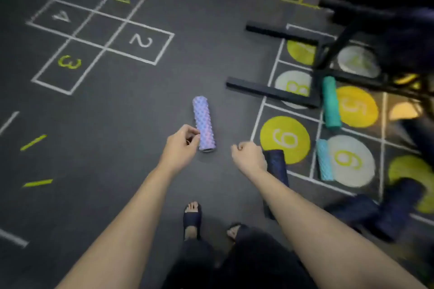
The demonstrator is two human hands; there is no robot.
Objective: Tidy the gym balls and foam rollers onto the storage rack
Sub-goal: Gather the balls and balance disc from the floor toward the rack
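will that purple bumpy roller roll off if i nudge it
Likely yes, sideways: the purple roller is a cylinder lying flat on the floor. Its bumps should slow it and give good grip. It looks like foam, so probably light.

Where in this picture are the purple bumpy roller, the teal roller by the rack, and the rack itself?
Purple roller [203, 123]: head view, middle of its bumpy side.
Teal roller [330, 103]: head view, middle of its length.
Storage rack [270, 92]: head view, its nearer floor bar.
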